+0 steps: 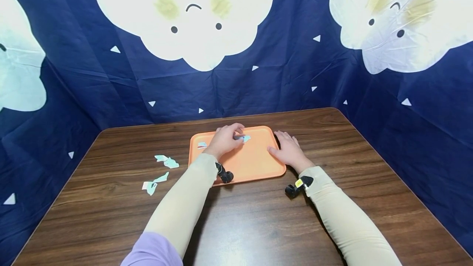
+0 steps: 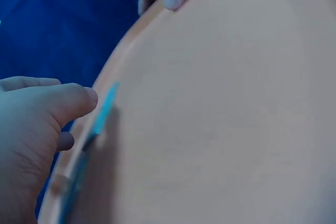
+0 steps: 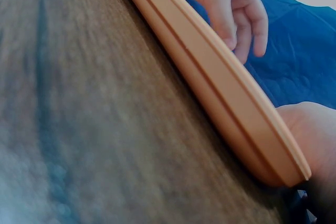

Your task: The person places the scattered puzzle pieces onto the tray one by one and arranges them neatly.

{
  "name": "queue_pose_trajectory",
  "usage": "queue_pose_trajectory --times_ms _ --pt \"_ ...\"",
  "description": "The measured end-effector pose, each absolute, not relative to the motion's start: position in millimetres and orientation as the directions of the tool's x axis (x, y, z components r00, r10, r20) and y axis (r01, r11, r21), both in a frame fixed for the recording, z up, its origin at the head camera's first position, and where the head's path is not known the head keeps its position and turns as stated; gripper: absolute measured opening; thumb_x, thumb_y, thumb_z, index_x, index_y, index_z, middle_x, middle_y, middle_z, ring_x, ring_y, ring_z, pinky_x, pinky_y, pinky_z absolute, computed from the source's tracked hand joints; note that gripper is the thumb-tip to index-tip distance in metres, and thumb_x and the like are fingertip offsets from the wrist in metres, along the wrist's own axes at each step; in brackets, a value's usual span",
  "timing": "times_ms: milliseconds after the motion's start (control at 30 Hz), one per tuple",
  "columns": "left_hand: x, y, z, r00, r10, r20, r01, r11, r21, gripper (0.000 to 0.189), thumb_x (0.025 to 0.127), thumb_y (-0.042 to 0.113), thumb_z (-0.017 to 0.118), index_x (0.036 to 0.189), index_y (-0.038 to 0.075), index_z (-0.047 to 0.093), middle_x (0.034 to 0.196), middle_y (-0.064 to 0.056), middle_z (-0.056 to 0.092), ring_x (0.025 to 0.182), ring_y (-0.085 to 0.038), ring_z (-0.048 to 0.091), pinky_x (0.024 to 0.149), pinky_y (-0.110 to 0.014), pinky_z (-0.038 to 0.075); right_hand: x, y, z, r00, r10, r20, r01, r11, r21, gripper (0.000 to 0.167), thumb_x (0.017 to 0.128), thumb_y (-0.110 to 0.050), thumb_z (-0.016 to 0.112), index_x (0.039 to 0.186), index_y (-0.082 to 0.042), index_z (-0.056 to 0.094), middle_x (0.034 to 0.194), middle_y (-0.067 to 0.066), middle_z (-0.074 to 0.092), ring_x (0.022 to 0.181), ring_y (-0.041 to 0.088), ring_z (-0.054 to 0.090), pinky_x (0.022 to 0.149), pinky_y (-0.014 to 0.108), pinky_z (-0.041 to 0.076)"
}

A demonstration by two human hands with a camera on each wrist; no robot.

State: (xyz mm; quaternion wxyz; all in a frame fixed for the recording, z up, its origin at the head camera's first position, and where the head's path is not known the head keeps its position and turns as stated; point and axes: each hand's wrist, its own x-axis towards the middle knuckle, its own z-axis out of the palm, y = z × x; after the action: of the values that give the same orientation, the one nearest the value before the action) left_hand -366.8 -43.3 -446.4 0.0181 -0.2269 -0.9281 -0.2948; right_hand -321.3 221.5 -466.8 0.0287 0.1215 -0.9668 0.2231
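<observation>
In the head view, a shallow orange tray (image 1: 251, 163) lies on the wooden table. My left hand (image 1: 224, 139) hovers over its far part, thumb and fingers apart, beside a pale blue paper scrap (image 1: 247, 138). The left wrist view has that hand (image 2: 31, 124) close to blue paper pieces (image 2: 105, 109) along the tray's rim, blurred, with none plainly pinched. My right hand (image 1: 289, 149) holds the tray's right edge, its thumb over the rim and its fingers outside. Another scrap (image 1: 202, 145) lies at the tray's far left.
Several torn paper scraps lie left of the tray, an upper group (image 1: 168, 161) and a lower group (image 1: 151, 186). The wooden table (image 1: 251, 225) stretches around the tray. A dark blue curtain (image 1: 236, 93) with white clouds stands behind it. Each wrist wears a small black camera (image 1: 225, 174).
</observation>
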Motion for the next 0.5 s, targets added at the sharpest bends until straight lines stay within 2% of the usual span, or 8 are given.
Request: queue_pose_trajectory --times_ms 133,300,500 --pt "-366 -48 -435 -0.890 0.405 0.210 0.450 0.704 0.549 0.045 0.095 0.026 0.072 0.136 0.015 0.059 0.121 -0.001 0.069 0.113 -0.024 0.061 0.108 -0.047 0.029 -320 221 -467 -0.969 -0.222 0.111 -0.248 0.866 -0.435 0.077 0.097 -0.045 0.059 0.153 0.002 0.037 0.157 0.025 0.036 0.149 0.044 0.025 0.119 0.062 0.014" --pt "-362 -61 -418 -0.878 0.412 0.245 0.477 0.695 0.538 0.040 0.095 0.025 0.069 0.133 0.017 0.061 0.116 0.000 0.070 0.114 -0.027 0.059 0.106 -0.049 0.031 -320 221 -466 -0.968 -0.223 0.117 -0.252 0.862 -0.440 0.076 0.096 -0.044 0.059 0.153 0.002 0.037 0.157 0.025 0.036 0.148 0.044 0.025 0.118 0.063 0.014" --pt "-355 -77 -402 -0.862 0.425 0.276 0.506 0.691 0.517 0.036 0.096 0.024 0.065 0.132 0.017 0.062 0.114 0.000 0.069 0.109 -0.023 0.059 0.107 -0.049 0.029 -319 220 -464 -0.969 -0.221 0.109 -0.246 0.864 -0.438 0.076 0.097 -0.044 0.059 0.153 0.002 0.037 0.157 0.025 0.036 0.149 0.044 0.025 0.119 0.062 0.014"
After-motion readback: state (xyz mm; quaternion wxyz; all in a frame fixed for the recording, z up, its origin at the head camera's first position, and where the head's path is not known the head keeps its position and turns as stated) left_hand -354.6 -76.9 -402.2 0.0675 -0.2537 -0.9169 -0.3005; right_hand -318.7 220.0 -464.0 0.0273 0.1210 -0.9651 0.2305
